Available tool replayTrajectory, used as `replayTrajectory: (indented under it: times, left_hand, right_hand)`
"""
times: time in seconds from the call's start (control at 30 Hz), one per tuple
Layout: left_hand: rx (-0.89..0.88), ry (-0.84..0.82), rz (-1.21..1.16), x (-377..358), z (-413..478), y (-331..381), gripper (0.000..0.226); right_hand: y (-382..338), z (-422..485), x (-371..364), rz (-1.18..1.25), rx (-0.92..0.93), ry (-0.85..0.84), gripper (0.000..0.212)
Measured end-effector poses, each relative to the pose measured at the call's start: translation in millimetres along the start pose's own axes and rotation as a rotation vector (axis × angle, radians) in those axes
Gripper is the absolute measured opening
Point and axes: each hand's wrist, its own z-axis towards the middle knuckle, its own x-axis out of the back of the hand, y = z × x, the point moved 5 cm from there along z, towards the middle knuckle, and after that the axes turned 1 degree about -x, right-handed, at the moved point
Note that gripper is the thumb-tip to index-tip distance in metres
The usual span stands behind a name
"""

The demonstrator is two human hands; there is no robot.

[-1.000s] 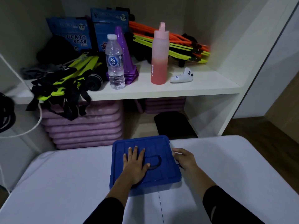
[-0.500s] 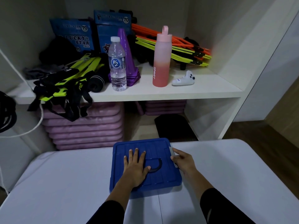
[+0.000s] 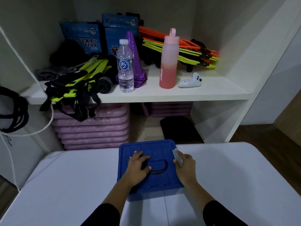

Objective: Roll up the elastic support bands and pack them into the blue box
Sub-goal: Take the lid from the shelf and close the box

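Note:
The blue box (image 3: 156, 147) stands on the white table (image 3: 65, 185) with its blue lid on, a dark handle (image 3: 160, 167) lying flat in the lid's middle. My left hand (image 3: 137, 167) rests on the lid, fingers bent, thumb at the handle's left end. My right hand (image 3: 185, 165) is at the box's right edge, its fingers on the pale side latch (image 3: 176, 154). No elastic bands show on the table; the box's inside is hidden by the lid.
A white shelf (image 3: 203, 93) behind the table carries a clear water bottle (image 3: 125, 66), a pink bottle (image 3: 168, 61), purple cones (image 3: 135, 57), yellow and orange hurdles (image 3: 187, 51) and yellow-black straps (image 3: 78, 82). Pink mats (image 3: 91, 128) are stacked underneath.
My left hand's fingers have curled from flat to bent on the lid. My right hand has slid forward along the box's right edge onto the latch. The view has shifted slightly.

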Motion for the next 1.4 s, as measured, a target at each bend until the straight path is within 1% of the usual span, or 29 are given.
replayTrajectory:
  times: [0.03, 0.07, 0.13, 0.17, 0.2, 0.23, 0.27, 0.33, 0.4, 0.43, 0.53, 0.63, 0.73, 0.8, 0.9, 1.0, 1.13, 1.2, 1.4]
  left_hand:
    - [-0.008, 0.091, -0.064, 9.4, -6.5, -4.9, 0.044]
    - [-0.011, 0.196, -0.059, 18.7, -14.2, -10.8, 0.039]
    - [-0.013, 0.368, 0.087, 31.3, -28.7, -24.9, 0.040]
    - [0.019, 0.406, 0.152, 34.5, -34.8, -31.8, 0.043]
    - [0.079, 0.399, 0.168, 35.8, -39.2, -38.6, 0.049]
    - [0.156, 0.362, 0.132, 35.3, -42.4, -45.5, 0.056]
    - [0.220, 0.321, 0.042, 34.1, -44.7, -52.4, 0.063]
    - [0.324, 0.245, -0.197, 29.8, -47.0, -62.5, 0.073]
    - [0.425, 0.185, -0.347, 26.4, -47.5, -69.0, 0.077]
    - [0.472, 0.172, -0.373, 26.2, -47.7, -71.8, 0.077]
    - [0.527, 0.223, -0.309, 32.4, -44.9, -76.5, 0.073]
    - [0.570, 0.248, -0.262, 35.6, -42.5, -76.9, 0.075]
    - [0.576, 0.256, -0.275, 36.5, -42.1, -73.5, 0.063]
    - [0.573, 0.268, -0.323, 35.1, -43.4, -71.0, 0.059]
    - [0.589, 0.335, -0.464, 34.7, -47.9, -65.4, 0.042]
    - [0.651, 0.421, -0.615, 35.2, -48.2, -73.7, 0.035]
    - [0.670, 0.411, -0.651, 34.4, -45.2, -84.4, 0.022]
    - [0.655, 0.409, -0.659, 35.1, -46.4, -79.7, 0.020]
    - [0.628, 0.353, -0.596, 35.6, -42.3, -77.5, 0.030]
  right_hand:
    - [-4.3, -4.0, -1.2, -0.131, 0.063, 0.026, 0.047]
    - [-11.2, -9.2, -4.2, -0.212, 0.136, 0.037, 0.052]
    - [-28.3, -20.3, -16.4, -0.295, 0.297, -0.028, 0.069]
    - [-34.5, -24.3, -24.9, -0.320, 0.360, -0.080, 0.078]
    - [-39.9, -28.4, -31.9, -0.340, 0.408, -0.133, 0.088]
    - [-43.4, -31.2, -37.9, -0.353, 0.441, -0.181, 0.098]
    - [-45.6, -33.2, -42.4, -0.366, 0.457, -0.222, 0.106]
    - [-46.1, -34.9, -48.3, -0.398, 0.459, -0.266, 0.112]
    - [-45.3, -33.7, -49.8, -0.398, 0.444, -0.274, 0.113]
    - [-44.8, -32.7, -50.0, -0.391, 0.435, -0.277, 0.114]
    - [-45.9, -32.3, -49.6, -0.377, 0.417, -0.280, 0.117]
    - [-46.7, -34.3, -49.3, -0.377, 0.412, -0.273, 0.118]
    - [-45.7, -34.9, -49.5, -0.367, 0.401, -0.279, 0.119]
    - [-45.0, -34.6, -50.1, -0.360, 0.402, -0.279, 0.119]
    - [-44.0, -34.3, -50.5, -0.351, 0.405, -0.289, 0.119]
    - [-44.5, -34.0, -50.0, -0.339, 0.406, -0.294, 0.119]
    - [-45.6, -34.0, -48.9, -0.334, 0.403, -0.302, 0.120]
    - [-45.9, -33.9, -49.3, -0.327, 0.400, -0.306, 0.121]
    - [-45.2, -33.2, -49.7, -0.340, 0.398, -0.299, 0.121]
